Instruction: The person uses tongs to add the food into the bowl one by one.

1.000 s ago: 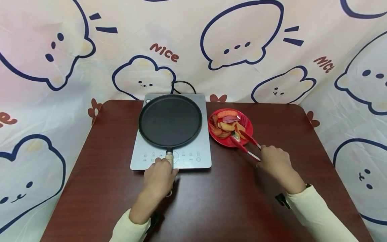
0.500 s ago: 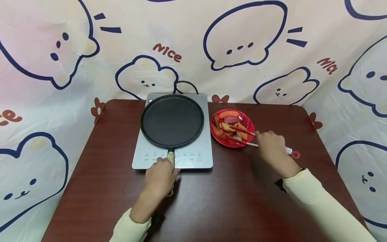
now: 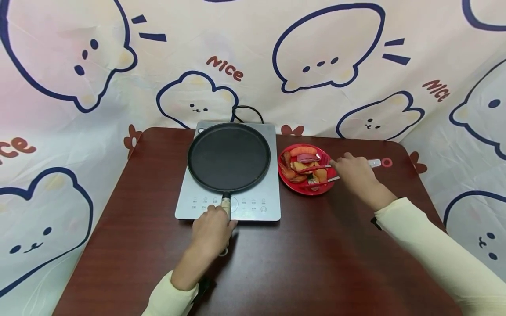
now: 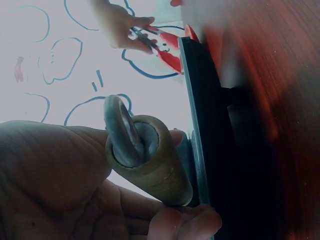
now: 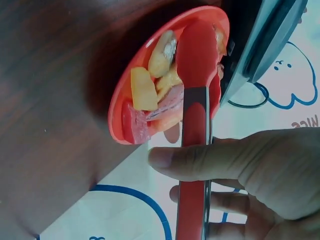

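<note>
My left hand [image 3: 211, 230] grips the wooden handle [image 4: 162, 175] of a flat black frying pan [image 3: 229, 157]. The pan sits on a silver induction cooker [image 3: 253, 210]. My right hand [image 3: 355, 175] holds red-tipped tongs [image 5: 195, 120], thumb on one arm and fingers on the other. Their spread tips lie over the food on a red plate [image 3: 285, 183], right of the cooker. On it are an orange sausage-like piece [image 3: 303, 151], a pink slice [image 3: 306, 158], yellow pieces [image 5: 144, 89], a shrimp-like piece [image 3: 287, 172] and a dark-edged piece [image 3: 313, 179].
A dark brown wooden table [image 3: 261, 267] carries everything. A printed cloth [image 3: 253, 52] hangs close behind and at both sides. Behind the cooker loops a black cable [image 3: 251, 107].
My right hand has moved up and away at the plate's right side, turning the tongs from slanted to nearly level. My left hand stays on the pan handle. The head view has shifted slightly.
</note>
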Motion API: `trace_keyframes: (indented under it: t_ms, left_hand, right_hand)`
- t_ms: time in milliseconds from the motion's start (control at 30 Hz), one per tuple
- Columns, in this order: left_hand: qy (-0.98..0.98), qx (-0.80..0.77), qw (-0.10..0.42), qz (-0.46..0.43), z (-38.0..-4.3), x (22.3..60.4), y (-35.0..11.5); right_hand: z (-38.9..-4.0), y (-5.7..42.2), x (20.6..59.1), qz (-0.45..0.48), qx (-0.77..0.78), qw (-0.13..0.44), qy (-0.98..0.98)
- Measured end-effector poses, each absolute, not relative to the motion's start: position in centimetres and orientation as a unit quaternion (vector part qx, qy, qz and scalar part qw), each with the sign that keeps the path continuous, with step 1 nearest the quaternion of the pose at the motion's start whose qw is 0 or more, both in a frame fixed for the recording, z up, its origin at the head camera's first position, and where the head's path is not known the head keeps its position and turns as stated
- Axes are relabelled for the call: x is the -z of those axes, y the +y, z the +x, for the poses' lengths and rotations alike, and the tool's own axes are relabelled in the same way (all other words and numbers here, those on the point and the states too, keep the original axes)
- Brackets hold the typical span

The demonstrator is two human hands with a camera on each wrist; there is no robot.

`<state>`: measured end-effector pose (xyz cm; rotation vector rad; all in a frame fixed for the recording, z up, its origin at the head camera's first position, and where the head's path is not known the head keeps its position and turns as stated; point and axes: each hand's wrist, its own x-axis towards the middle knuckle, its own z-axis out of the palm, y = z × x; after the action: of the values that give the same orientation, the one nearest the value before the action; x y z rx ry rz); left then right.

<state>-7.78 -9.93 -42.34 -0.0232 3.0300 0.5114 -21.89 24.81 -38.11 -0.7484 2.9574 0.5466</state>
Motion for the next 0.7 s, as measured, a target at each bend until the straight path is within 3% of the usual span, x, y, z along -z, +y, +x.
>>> trace_keyframes:
  t_ms: [233, 700]
  left_hand:
    - [0.986, -0.162, 0.032, -0.002, -7.9, 42.5, -9.8]
    - [0.985, -0.169, 0.022, 0.005, -8.0, 42.7, -10.0]
  right_hand:
    - [-23.7, 25.0, 38.1, -0.281, -0.195, 0.042, 0.939]
    - [-23.4, 25.7, 39.3, -0.290, -0.148, 0.051, 0.944]
